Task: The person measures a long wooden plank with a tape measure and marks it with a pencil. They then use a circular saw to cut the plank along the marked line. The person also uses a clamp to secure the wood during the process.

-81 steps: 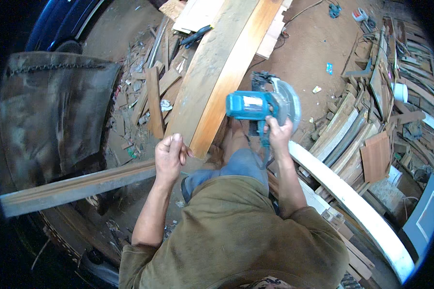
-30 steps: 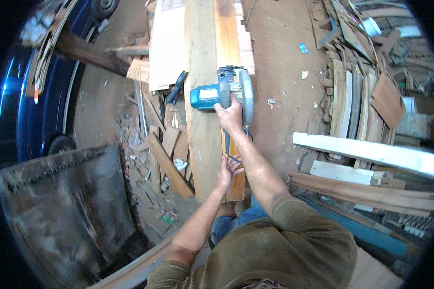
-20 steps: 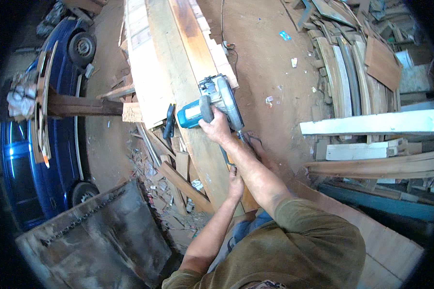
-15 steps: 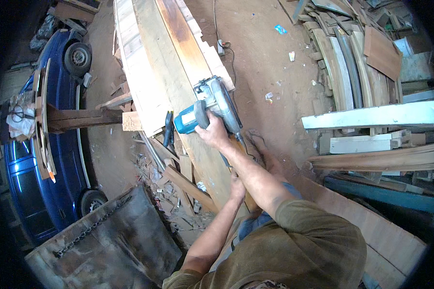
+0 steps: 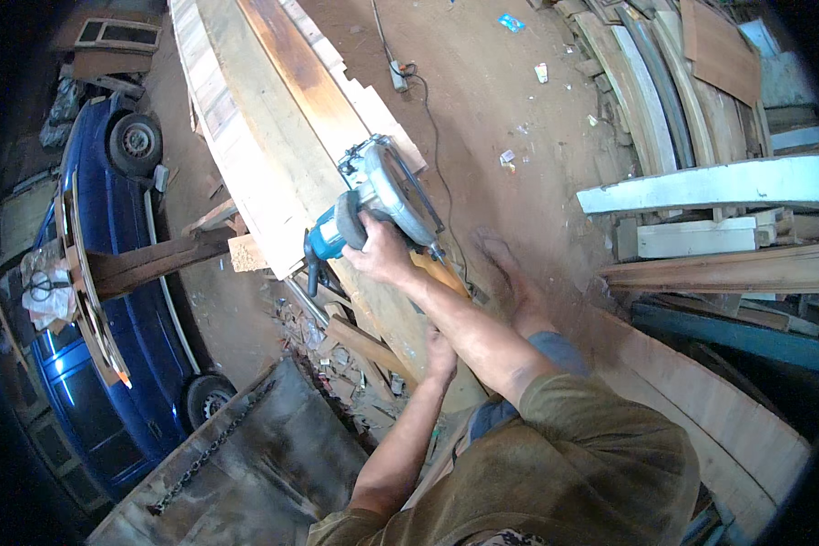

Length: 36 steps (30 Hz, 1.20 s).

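A teal and grey circular saw (image 5: pixel 378 196) rests on the long wooden planks in front of me. My right hand (image 5: pixel 379 252) is closed around its rear handle, with the forearm crossing over the boards. A pale plank (image 5: pixel 332 196) lies under the saw, beside a varnished brown board (image 5: pixel 305 77). My left hand (image 5: pixel 440 353) is closed at the near part of the planks, close under my right forearm; what it grips is hidden. A black curved handle-like piece (image 5: pixel 312 264) sits at the left plank edge, right against the saw's motor end.
The saw's black cord (image 5: pixel 439 155) runs along the right side to a plug connection (image 5: pixel 398 76). A blue vehicle (image 5: pixel 123 300) stands at left, behind a wooden beam (image 5: pixel 155 264). Stacked boards (image 5: pixel 701 191) fill the right. Wood scraps (image 5: pixel 341 387) litter the ground. My bare foot (image 5: pixel 496 250) is right of the planks.
My view has turned slightly, shifting the planks leftward. The saw, still in my right hand, has moved a little left and now meets the black piece. My left hand stays low by the planks.
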### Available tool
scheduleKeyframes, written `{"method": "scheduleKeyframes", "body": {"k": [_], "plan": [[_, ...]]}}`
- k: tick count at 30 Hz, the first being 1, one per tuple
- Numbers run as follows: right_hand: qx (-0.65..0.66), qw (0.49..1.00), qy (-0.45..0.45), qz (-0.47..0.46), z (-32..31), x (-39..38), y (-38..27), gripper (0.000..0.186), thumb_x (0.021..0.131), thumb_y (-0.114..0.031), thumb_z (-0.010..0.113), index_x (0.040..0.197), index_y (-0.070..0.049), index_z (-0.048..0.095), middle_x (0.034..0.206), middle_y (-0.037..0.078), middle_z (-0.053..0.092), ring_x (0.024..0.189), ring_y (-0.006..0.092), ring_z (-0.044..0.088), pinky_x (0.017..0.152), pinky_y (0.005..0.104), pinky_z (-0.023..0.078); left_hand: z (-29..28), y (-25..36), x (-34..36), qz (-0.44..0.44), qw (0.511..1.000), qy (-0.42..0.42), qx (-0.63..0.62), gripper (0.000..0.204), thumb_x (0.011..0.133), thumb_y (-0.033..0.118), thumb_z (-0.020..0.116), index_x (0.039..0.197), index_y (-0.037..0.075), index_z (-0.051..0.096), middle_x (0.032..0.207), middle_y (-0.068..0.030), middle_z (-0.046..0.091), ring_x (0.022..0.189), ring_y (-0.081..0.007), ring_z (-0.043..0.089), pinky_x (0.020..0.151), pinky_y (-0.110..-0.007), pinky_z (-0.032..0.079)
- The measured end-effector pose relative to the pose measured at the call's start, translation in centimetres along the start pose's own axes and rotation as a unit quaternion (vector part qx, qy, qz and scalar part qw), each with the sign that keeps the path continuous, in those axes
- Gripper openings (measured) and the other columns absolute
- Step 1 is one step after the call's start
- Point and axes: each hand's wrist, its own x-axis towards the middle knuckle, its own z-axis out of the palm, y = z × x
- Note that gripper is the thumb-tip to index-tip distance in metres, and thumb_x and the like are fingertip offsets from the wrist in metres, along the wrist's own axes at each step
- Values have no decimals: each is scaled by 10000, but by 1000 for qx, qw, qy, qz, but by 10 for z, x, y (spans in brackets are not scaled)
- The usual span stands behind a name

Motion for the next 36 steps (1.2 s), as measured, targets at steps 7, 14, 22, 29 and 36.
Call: {"method": "scheduleKeyframes", "body": {"k": [7,14,22,29,36], "plan": [[-10,1000,-25,7,7,-6,14,644,805,-295,739,1279,89,533,1030,343,666,1010,497,653,924,543,517,-38,90,6,211,910,289,207,547,1077,215,503,1543,-23,344,1522,-207,433,1369,-297,458,1153,-406,357],[-66,991,9,-117,-33,-36,5,505,884,-217,684,1278,67,548,1176,306,652,1145,452,625,970,512,498,0,206,110,445,698,272,491,592,910,230,694,1400,-47,513,1407,-304,506,1341,-443,469,1151,-482,363],[-88,990,-18,108,-189,-212,48,407,916,-181,722,1272,0,643,1172,220,703,1107,371,684,975,394,530,-17,187,140,437,699,307,475,353,872,85,615,1221,51,652,1211,-221,635,1142,-404,617,1011,-469,492],[46,978,89,184,-247,-177,309,363,970,-122,689,1284,54,635,1140,135,720,998,183,679,912,327,533,11,187,138,464,627,366,507,332,886,131,653,1210,58,650,1135,-231,663,1100,-412,642,987,-482,503],[111,973,99,178,-280,-59,491,436,1008,-193,650,1327,98,591,1225,182,684,1153,233,648,1001,356,512,9,171,144,422,628,417,504,347,872,174,720,1194,46,699,1046,-169,745,984,-270,717,899,-397,552]]}}
